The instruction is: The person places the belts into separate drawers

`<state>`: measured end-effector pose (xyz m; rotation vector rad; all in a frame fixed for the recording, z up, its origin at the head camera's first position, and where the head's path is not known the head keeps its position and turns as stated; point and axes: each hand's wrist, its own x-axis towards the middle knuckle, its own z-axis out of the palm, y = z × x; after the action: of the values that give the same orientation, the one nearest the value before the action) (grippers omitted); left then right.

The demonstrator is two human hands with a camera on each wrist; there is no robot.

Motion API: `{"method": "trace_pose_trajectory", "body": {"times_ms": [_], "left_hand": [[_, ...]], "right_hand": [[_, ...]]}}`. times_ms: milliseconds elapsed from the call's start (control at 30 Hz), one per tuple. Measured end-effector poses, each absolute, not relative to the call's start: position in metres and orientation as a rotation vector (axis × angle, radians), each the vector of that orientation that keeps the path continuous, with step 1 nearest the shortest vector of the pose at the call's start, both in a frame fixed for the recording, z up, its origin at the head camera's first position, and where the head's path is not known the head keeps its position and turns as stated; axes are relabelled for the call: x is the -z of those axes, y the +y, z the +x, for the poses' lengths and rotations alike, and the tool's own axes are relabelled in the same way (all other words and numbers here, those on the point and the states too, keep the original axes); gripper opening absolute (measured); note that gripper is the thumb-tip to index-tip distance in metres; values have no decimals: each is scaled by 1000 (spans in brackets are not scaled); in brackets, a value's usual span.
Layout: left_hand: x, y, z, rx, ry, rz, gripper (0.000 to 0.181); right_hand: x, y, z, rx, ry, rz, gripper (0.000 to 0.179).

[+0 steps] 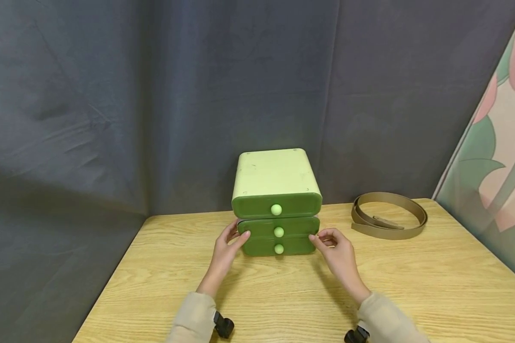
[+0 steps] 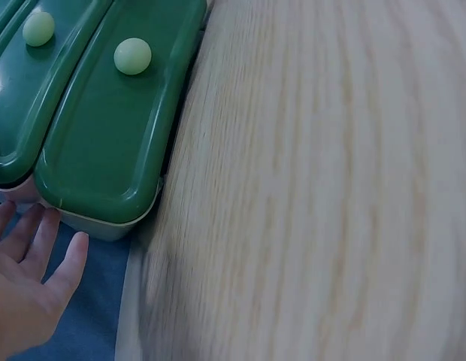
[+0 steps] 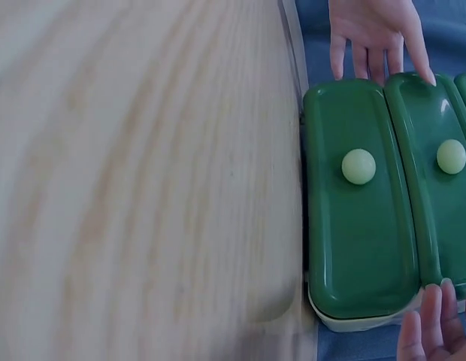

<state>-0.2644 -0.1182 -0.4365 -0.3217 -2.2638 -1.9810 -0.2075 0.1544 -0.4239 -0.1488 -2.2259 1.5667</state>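
A small drawer cabinet (image 1: 276, 171) with a pale yellow-green top stands on the table. Its three green drawer fronts are stacked, each with a round pale knob. At the left side, my left hand (image 1: 223, 252) has its thumb on the front edge of the middle drawer (image 1: 257, 233), with straight fingers along the side wall. On the opposite side, my right hand (image 1: 341, 255) touches the right edge near that same drawer with its thumb and fingertips. In the left wrist view, the left fingers (image 2: 43, 237) lie beside the bottom drawer (image 2: 105, 150). All the drawers appear closed.
A coiled brown belt (image 1: 386, 233) lies on the wooden table (image 1: 176, 267) right of the cabinet. A dark grey curtain (image 1: 274, 85) hangs close behind. A flower-patterned panel (image 1: 493, 157) borders the right edge.
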Motion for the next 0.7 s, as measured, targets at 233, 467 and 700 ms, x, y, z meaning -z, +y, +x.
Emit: {"method": "trace_pose_trajectory", "body": {"times_ms": [233, 467, 700], "left_hand": [[422, -112, -253, 1986, -2234, -286, 62], [438, -107, -267, 1974, -2194, -180, 68], [448, -102, -271, 1964, -2201, -139, 70]], "right_hand": [[428, 143, -206, -1627, -2234, -74, 19], [433, 130, -213, -1641, -2309, 45, 15], [444, 118, -221, -1595, -2387, 158, 16]]}}
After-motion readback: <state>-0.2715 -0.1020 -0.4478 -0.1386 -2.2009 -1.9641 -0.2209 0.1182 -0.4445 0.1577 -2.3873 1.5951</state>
